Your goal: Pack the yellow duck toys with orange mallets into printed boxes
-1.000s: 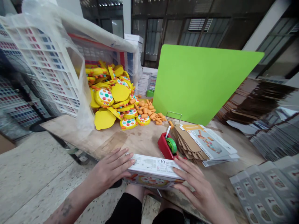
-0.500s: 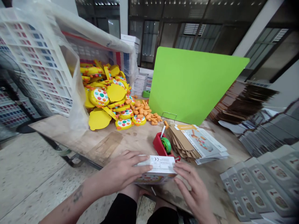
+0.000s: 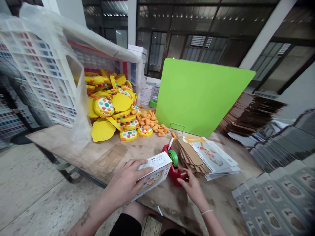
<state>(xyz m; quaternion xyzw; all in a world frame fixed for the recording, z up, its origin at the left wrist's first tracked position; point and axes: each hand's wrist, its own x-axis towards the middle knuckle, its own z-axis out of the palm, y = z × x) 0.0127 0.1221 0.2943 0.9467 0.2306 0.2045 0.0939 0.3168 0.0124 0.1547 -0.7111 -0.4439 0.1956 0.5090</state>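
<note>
My left hand grips a white printed box near the table's front edge, thumb on its printed face and fingers over its top. The box stands tilted, its right end beside the red tape dispenser. At the dispenser's front end is my right hand, its thumb and fingers closed around that end; any piece of tape between them is too small to make out. A green tape roll sits in the dispenser, with a white stick upright behind it.
Yellow toys spill from a white crate at the left, beside orange pieces. A green board stands behind. Flattened cartons lie right of the dispenser; printed grey packages fill the right side.
My right hand has left the box and moved to the front of the tape dispenser. The box, held by my left hand, has turned and shifted left, uncovering more of the dispenser.
</note>
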